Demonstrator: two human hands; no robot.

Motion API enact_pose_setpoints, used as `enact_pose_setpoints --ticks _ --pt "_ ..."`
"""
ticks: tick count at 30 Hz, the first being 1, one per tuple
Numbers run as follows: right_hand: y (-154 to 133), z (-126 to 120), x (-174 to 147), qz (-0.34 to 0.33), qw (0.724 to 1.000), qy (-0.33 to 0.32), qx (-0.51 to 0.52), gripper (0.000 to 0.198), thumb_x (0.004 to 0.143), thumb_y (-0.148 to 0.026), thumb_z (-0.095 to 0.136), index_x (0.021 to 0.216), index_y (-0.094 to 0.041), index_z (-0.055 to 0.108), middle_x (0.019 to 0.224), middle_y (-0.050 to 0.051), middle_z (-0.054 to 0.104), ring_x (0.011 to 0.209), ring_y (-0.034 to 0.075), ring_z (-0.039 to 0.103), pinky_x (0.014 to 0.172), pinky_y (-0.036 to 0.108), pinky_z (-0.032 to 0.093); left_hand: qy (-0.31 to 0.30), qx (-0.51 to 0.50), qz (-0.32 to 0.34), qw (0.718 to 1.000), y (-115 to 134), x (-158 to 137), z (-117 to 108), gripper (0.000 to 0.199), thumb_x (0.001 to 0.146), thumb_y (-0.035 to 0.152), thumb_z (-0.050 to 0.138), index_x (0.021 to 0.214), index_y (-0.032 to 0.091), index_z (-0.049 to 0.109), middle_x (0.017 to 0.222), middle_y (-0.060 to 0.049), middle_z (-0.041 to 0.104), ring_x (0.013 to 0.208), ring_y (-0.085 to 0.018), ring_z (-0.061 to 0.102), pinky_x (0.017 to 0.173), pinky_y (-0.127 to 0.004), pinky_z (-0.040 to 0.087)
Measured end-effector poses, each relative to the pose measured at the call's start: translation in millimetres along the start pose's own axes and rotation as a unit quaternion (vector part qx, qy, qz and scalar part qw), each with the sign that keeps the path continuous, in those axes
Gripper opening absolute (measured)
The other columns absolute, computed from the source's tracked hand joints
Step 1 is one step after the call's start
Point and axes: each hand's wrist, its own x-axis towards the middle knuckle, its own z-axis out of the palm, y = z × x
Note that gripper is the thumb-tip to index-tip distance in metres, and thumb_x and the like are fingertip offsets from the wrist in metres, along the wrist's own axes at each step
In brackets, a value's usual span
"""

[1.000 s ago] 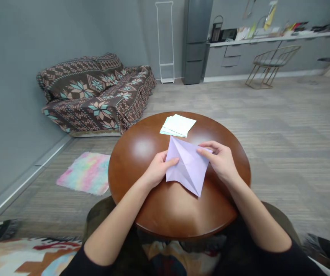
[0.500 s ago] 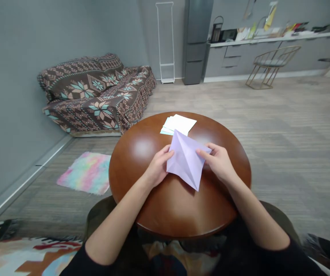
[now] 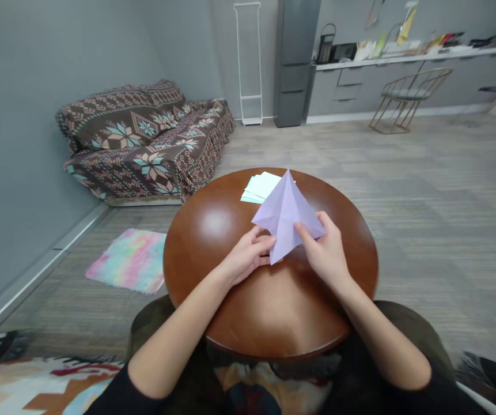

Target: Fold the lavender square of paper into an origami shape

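A creased sheet of light purple paper (image 3: 287, 213) is held up over the round brown table (image 3: 213, 288), one corner pointing away from me. My right hand (image 3: 328, 248) grips its right side, thumb on top and fingers mostly hidden underneath. My left hand (image 3: 252, 252) is at the lower left edge, thumb against the paper near the bottom corner and some fingers behind it. Fold lines run through the middle of the sheet. Behind it, a small stack of pale paper sheets (image 3: 258, 187) lies on the table, partly covered from view by the purple sheet.
A sofa with a patterned cover (image 3: 144, 144) stands at the far left, and a fluffy pastel rug (image 3: 129, 259) lies on the floor. Farther back are a grey fridge (image 3: 297, 63), a kitchen counter (image 3: 381, 60) and a gold-framed chair (image 3: 407, 95).
The purple paper has been turned and now points farther away, covering more of the stack. My left hand has slid down to its lower corner; my right hand keeps its hold.
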Motion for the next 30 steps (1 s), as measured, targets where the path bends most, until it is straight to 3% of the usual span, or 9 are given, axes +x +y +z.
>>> enact_pose_setpoints --ticks 5,11,15,18,20,24,27,30 --pt "-1.3 5.9 -7.3 -0.006 0.998 -0.056 -0.031 0.021 0.089 -0.041 0.066 0.088 -0.022 0.058 0.080 0.001 0.066 0.068 0.019 0.059 0.060 0.032 0.050 0.025 0.065 0.045 0.997 -3.3 0.2 2.3 0.060 0.077 0.032 0.085 0.128 0.019 0.057 0.112 -0.009 0.066 0.088 -0.017 0.068 0.076 -0.029 0.059" --pt "1.9 4.3 -2.2 0.081 0.977 -0.127 0.149 0.031 0.087 -0.048 0.070 0.095 -0.018 0.070 0.091 0.005 0.071 0.075 0.021 0.066 0.064 0.033 0.058 0.091 0.055 0.094 0.990 -4.9 5.4 -1.1 0.046 0.082 0.035 0.080 0.121 0.016 0.065 0.127 -0.012 0.067 0.111 -0.025 0.066 0.083 -0.033 0.061" --pt "3.3 4.0 0.5 0.119 0.959 -0.147 0.211 0.037 0.088 -0.054 0.067 0.086 -0.018 0.073 0.084 0.006 0.071 0.074 0.020 0.066 0.065 0.032 0.059 0.081 0.049 0.102 0.990 -5.3 5.5 -5.2 0.039 0.083 0.039 0.079 0.112 0.014 0.071 0.124 -0.013 0.070 0.114 -0.027 0.066 0.093 -0.037 0.059" --pt "5.5 3.7 2.4 0.120 0.961 -0.151 0.199 0.040 0.088 -0.057 0.065 0.080 -0.018 0.071 0.077 0.006 0.069 0.074 0.021 0.067 0.064 0.033 0.060 0.063 0.061 0.085 0.992 -6.7 4.5 -6.6 0.040 0.086 0.043 0.075 0.113 0.014 0.072 0.122 -0.013 0.071 0.116 -0.029 0.066 0.096 -0.042 0.058" --pt "7.9 2.0 4.4 0.094 0.973 -0.131 0.165 0.036 0.089 -0.054 0.065 0.084 -0.019 0.069 0.079 0.006 0.070 0.074 0.022 0.068 0.064 0.034 0.060 0.048 0.066 0.065 0.994 -6.3 3.6 -6.1 0.041 0.088 0.044 0.073 0.115 0.013 0.072 0.121 -0.015 0.072 0.113 -0.029 0.069 0.095 -0.042 0.058" --pt "13.6 -7.5 9.9 -0.008 0.996 -0.056 0.062 0.032 0.090 -0.035 0.065 0.120 -0.024 0.058 0.086 0.004 0.073 0.078 0.022 0.070 0.071 0.038 0.061 0.050 0.044 0.029 0.997 -0.1 1.2 -3.4 0.042 0.090 0.039 0.070 0.124 0.014 0.066 0.123 -0.016 0.071 0.101 -0.027 0.075 0.090 -0.039 0.060" --pt "17.7 -18.5 14.4 -0.077 0.989 -0.125 -0.015 0.031 0.095 -0.022 0.051 0.125 -0.025 0.058 0.101 0.007 0.073 0.087 0.023 0.071 0.080 0.041 0.061 0.068 0.021 0.025 0.997 5.3 -0.6 -2.0 0.047 0.092 0.032 0.069 0.136 0.018 0.057 0.128 -0.016 0.069 0.095 -0.024 0.077 0.086 -0.035 0.061" --pt "21.7 -28.1 18.4 -0.128 0.971 -0.183 -0.083 0.045 0.093 -0.013 0.045 0.135 -0.027 0.056 0.122 0.010 0.067 0.097 0.023 0.071 0.087 0.044 0.060 0.080 0.009 0.021 0.997 7.6 -1.5 -1.7 0.051 0.091 0.027 0.068 0.139 0.021 0.052 0.132 -0.016 0.066 0.089 -0.023 0.078 0.082 -0.033 0.062"
